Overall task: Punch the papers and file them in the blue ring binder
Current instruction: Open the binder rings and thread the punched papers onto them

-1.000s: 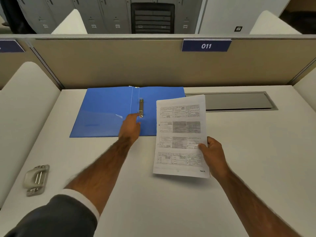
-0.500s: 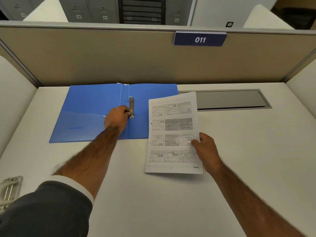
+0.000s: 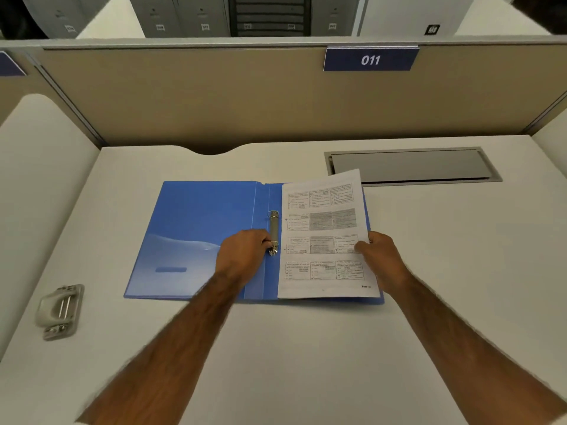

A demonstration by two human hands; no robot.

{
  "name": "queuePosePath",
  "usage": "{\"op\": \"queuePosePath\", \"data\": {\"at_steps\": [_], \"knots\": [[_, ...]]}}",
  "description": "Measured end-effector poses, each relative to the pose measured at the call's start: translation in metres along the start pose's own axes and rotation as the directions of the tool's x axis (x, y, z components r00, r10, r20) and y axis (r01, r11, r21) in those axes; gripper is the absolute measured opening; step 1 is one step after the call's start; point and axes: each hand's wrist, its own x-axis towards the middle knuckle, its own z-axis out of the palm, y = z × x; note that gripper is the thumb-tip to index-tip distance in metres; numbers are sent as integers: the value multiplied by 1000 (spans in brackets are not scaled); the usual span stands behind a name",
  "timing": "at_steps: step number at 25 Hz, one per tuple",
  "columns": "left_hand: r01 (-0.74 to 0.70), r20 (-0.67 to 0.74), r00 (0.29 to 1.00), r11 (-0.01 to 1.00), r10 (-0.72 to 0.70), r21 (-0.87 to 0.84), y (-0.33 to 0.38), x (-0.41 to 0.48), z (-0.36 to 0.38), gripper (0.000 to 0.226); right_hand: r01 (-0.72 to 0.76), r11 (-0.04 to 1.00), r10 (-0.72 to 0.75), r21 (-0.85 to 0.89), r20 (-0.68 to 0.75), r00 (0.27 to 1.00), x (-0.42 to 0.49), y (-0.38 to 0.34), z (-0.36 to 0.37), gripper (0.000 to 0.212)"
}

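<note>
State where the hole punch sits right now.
In the head view, the hole punch lies on the desk at its near left, apart from and left of the open blue binder.

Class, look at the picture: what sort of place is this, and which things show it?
Most likely an office cubicle: a tan partition bearing a blue "011" sign backs the white desk, which has a cable hatch, and grey lockers stand beyond.

Left hand [image 3: 242, 253], right hand [image 3: 380, 259]: both bare. Left forearm [image 3: 171, 342], right forearm [image 3: 460, 342]: bare down to lower frame edge, hair visible. Left forearm outline blurred.
</note>
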Motion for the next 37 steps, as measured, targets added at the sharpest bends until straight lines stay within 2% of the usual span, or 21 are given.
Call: {"op": "queuePosePath", "data": {"at_steps": [5,14,19,24,25,27,29,30,32,33,34,37], "knots": [[-26,75,997,997,21,76,8,-43,16,25,-9,1000,9,-18,31,999,-20,21,-2,27],[-32,88,996,988,19,149,11,-80,29,19,-11,1000,12,-10,78,997,-52,51,-8,33],[-33,84,996,993,24,111,12,-88,29,23,-32,999,33,-13,151,988,-52,55,-9,31],[-21,94,996,995,12,96,13,-89,27,23,13,1000,-13,-2,145,989,-52,52,-8,30],[-2,96,995,998,-4,65,13,-90,27,23,11,1000,-12,3,142,990,-52,51,-12,31],[51,19,999,993,-49,-105,16,-93,23,20,11,999,-15,39,124,992,-52,48,-25,30],[81,-91,988,915,-127,-395,26,-96,15,28,26,992,-40,122,116,992,-53,42,-43,28],[89,-85,982,814,-167,-574,34,-93,9,40,41,983,-66,181,130,989,-55,37,-51,28],[139,81,987,482,-140,-865,55,-85,-8,59,90,952,-146,294,174,974,-61,26,-62,29],[167,155,986,347,-64,-923,64,-80,-14,56,126,938,-194,323,186,963,-65,20,-63,29],[173,183,983,279,11,-945,72,-75,-19,49,169,929,-239,329,186,953,-69,14,-62,29],[78,101,991,238,87,-968,89,-70,-30,38,297,909,-346,292,135,928,-80,-4,-56,32]]}}
